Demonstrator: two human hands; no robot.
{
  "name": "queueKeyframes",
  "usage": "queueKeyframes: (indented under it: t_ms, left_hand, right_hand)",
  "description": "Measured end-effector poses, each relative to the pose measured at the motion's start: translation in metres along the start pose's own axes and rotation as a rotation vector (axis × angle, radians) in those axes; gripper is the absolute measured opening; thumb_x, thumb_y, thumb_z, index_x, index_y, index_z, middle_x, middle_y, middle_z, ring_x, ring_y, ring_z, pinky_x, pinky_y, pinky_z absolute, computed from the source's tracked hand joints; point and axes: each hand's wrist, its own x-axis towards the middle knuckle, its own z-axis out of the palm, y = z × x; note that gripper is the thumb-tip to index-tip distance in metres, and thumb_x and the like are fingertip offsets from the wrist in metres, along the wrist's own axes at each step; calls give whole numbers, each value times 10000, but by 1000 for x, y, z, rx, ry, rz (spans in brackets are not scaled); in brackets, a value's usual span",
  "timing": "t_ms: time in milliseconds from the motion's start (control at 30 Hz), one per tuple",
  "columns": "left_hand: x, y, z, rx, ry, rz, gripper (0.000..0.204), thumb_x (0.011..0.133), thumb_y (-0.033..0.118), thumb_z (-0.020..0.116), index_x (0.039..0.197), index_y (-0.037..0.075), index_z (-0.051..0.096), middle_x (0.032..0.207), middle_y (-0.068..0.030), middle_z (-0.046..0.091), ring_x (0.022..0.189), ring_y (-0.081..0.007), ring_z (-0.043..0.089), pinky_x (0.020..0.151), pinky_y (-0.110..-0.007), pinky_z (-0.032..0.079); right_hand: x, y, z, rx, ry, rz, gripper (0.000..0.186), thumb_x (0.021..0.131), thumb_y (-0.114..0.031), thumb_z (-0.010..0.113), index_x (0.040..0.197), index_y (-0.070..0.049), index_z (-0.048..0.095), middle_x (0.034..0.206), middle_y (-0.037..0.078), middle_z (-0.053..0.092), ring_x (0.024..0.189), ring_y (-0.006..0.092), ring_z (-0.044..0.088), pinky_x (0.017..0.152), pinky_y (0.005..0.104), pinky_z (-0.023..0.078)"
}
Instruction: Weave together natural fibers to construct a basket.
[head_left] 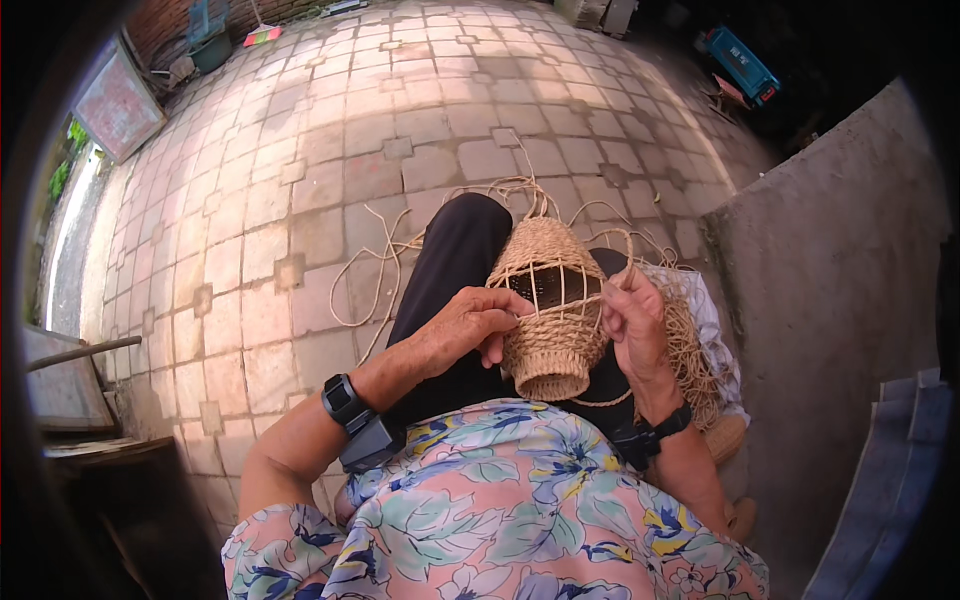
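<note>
A tan woven straw-cord basket (556,335) lies across my lap, its narrow round rim toward me. Around its middle runs a band of bare upright cords with gaps between them, and dark hollow space shows through. My left hand (480,322) grips the basket at the lower edge of that band, its thumb and fingertips partly hidden at the weave. On the basket's right side my right hand (637,315) pinches a strand of straw cord (630,250), which loops up above the fingers. Loose cord ends trail from the basket's far end.
A heap of loose straw cord (690,350) on white cloth (718,340) lies at my right, against a low concrete wall (830,240). Long strands spread over the paved floor (270,200) at left. A blue crate (742,62) stands far right, and a dustpan (262,35) far left.
</note>
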Motion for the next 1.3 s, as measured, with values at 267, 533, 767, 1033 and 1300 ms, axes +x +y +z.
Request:
queueKeyframes:
  t_ms: [267, 533, 767, 1033, 1300]
  left_hand:
    - [10, -11, -15, -129, -104, 13, 238, 950, 142, 504, 1099, -8, 613, 749, -22, 619, 494, -73, 519, 491, -199, 441]
    - [6, -4, -10, -118, -67, 26, 231, 945, 175, 540, 1058, -1, 638, 859, -43, 659, 633, -92, 603, 609, -209, 494]
    - [22, 16, 7, 497, 259, 542, 123, 886, 70, 585, 954, -4, 656, 811, -53, 654, 769, -117, 600, 717, -259, 487]
    - [51, 40, -1, 273, -141, 50, 100, 894, 95, 599, 957, 67, 671, 733, 47, 609, 521, 13, 418, 421, -171, 299]
    - [51, 32, 7, 182, -96, -21, 78, 818, 63, 673, 885, 95, 650, 719, 61, 612, 507, 11, 417, 406, -161, 268]
  right_hand:
    - [-5, -6, 3, -211, 44, -37, 160, 866, -155, 629, 790, -106, 497, 646, -34, 513, 492, -5, 399, 406, 139, 281]
    - [-10, -6, 4, -206, 105, 26, 171, 862, -155, 636, 777, -95, 501, 640, -36, 523, 491, 3, 414, 420, 151, 297]
    - [-18, -3, -2, -293, 118, 27, 143, 867, -154, 629, 803, -81, 524, 642, -28, 541, 505, 1, 445, 420, 144, 324]
    - [-15, -4, -16, -196, 72, 49, 135, 883, -174, 626, 887, -58, 557, 703, 0, 575, 536, 38, 507, 461, 163, 411]
    - [18, -18, -10, -209, -64, 34, 119, 896, -144, 615, 900, -41, 555, 734, 19, 589, 571, 59, 543, 495, 174, 456]
